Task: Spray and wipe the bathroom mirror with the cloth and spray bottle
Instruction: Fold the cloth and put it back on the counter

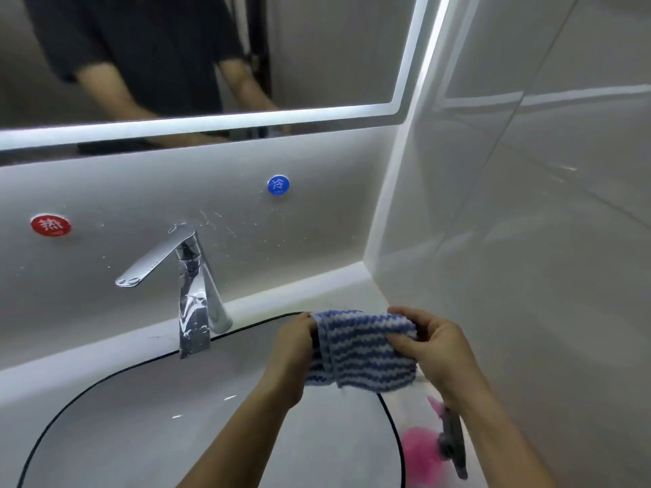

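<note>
A blue-and-white striped cloth (366, 350), folded over, hangs between my two hands above the right rim of the sink. My left hand (294, 341) pinches its left edge and my right hand (431, 346) grips its right side. The mirror (211, 54) with a lit border fills the upper left and reflects a person in a dark shirt. Below my right forearm, on the counter, stands a spray bottle (449, 442) with a pink body and a grey trigger, partly hidden by the arm.
A chrome faucet (186, 276) stands behind the white basin (141, 417), which has a dark rim. Red (51, 225) and blue (278, 185) round stickers are on the splashed back wall. A glossy tiled side wall (528, 206) closes the right.
</note>
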A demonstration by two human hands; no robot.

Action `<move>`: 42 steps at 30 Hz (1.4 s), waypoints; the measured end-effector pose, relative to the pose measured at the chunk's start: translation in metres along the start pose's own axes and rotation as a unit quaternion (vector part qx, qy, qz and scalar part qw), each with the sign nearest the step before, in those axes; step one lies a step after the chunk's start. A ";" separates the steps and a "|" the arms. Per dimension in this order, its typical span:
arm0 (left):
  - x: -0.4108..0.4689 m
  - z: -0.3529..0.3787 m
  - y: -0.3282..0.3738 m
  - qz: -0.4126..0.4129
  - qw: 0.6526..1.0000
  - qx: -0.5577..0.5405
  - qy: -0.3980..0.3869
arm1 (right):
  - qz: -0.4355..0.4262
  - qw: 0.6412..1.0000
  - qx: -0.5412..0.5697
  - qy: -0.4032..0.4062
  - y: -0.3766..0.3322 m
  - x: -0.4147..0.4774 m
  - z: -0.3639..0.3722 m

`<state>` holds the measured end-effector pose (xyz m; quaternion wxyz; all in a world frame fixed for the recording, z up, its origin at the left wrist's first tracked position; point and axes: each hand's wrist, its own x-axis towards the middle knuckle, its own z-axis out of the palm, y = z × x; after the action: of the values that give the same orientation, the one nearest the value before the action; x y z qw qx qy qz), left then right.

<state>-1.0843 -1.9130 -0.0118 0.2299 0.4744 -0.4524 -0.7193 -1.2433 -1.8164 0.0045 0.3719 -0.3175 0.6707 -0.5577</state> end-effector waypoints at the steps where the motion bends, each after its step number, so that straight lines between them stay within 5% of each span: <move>1: 0.009 0.007 -0.001 -0.005 1.000 -0.008 -0.002 | -0.001 1.000 -0.027 0.006 0.004 0.012 -0.003; 4: 0.029 0.031 -0.001 0.011 0.999 -0.034 -0.015 | 0.007 0.997 -0.078 0.008 0.017 0.051 -0.007; 7: 0.053 0.052 0.000 0.084 0.991 0.101 0.015 | 0.031 0.992 -0.120 0.030 0.030 0.089 -0.008; 14: 0.141 0.063 0.027 -0.026 0.996 0.023 0.082 | 0.034 0.983 -0.152 0.093 0.041 0.192 -0.009; 18: 0.173 0.060 0.031 -0.050 0.975 0.151 0.156 | 0.074 0.972 -0.209 0.078 0.053 0.223 -0.006; 22: 0.162 0.059 0.007 -0.040 0.967 0.214 0.130 | 0.082 0.974 -0.182 0.108 0.085 0.191 -0.015; 31: 0.093 0.046 -0.016 0.091 0.965 0.231 0.080 | 0.207 0.968 -0.143 -0.022 0.111 0.042 -0.085; 39: 0.037 0.036 -0.039 0.098 0.970 0.221 0.022 | 0.231 0.921 -0.277 -0.150 0.149 -0.093 -0.102; 42: 0.026 0.034 -0.047 0.100 0.968 0.230 0.008 | 0.196 0.947 -0.243 -0.081 0.154 -0.106 -0.077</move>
<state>-1.1217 -1.8945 -0.0603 0.1888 0.4727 -0.6486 -0.5658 -1.2549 -1.6607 -0.1240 0.4388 -0.3042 0.8025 -0.2663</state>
